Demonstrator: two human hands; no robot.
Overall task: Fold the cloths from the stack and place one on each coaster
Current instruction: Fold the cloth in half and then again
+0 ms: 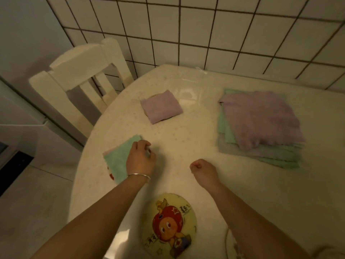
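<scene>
A stack of unfolded cloths (259, 126), purple on top with green and grey beneath, lies at the right of the table. A folded purple cloth (161, 106) covers a coaster at the back centre; only a dark sliver of that coaster shows. A folded green cloth (117, 157) lies on a coaster at the left edge, with a bit of red print peeking out below it. My left hand (141, 158) rests on the green cloth's right side, fingers curled. My right hand (202, 170) hovers as a loose fist over bare table, holding nothing. A round cartoon coaster (169, 226) lies uncovered near me.
The round table (196, 146) has a glossy pale cover. A white wooden chair (80, 79) stands at its left rear. A tiled wall (205, 30) runs behind. A white rim of something shows at the bottom right.
</scene>
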